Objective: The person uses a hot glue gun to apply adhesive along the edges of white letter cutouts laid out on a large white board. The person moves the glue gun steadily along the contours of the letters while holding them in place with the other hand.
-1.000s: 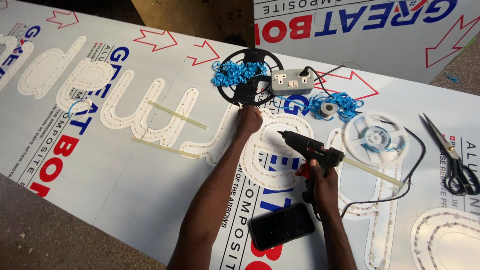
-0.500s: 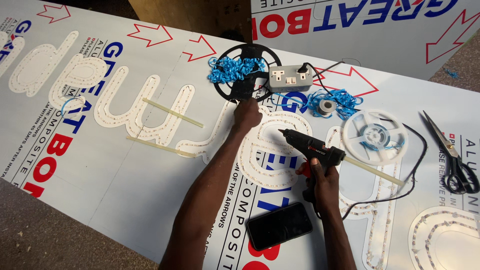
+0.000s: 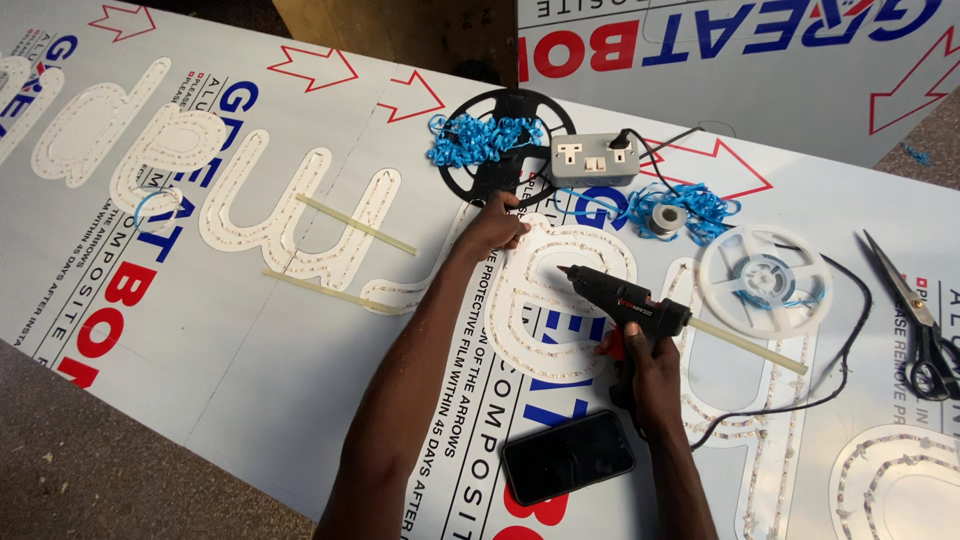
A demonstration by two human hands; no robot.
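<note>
black pistol-shaped hot glue gun (image 3: pixel 625 300) w/ a pale translucent glue stick (image 3: pixel 748 347) sticking out its rear, held just above the white protective-film-covered composite sign panel (image 3: pixel 300 380), nozzle aimed left over a loop of the white cut-out letter channel lined w/ led strip (image 3: pixel 545 300). right hand (image 3: pixel 645 375) wrapped round the gun grip, index at the red trigger; can't tell if trigger is squeezed. left hand (image 3: pixel 495 225) flat-ish at upper edge of same loop, fingertips pressing the strip down against the channel. step in hand, judged: fixing led strip into the letter w/ glue, one section at a time — left pins, right doses. next move prob needs nozzle brought down to the strip just beside the pinning fingers, w/o touching them, small dab, hold till set. around: black smartphone (image 3: pixel 568 457) lying screen-up near right wrist; two spare pale glue sticks (image 3: pixel 355 225) on the letters to the left; grey double socket block (image 3: pixel 592 160) w/ black plug; black empty reel (image 3: pixel 497 140) w/ blue curly ribbon; white reel (image 3: pixel 765 278); small solder spool (image 3: pixel 665 218); black-handled scissors (image 3: pixel 915 315) far right.
</note>
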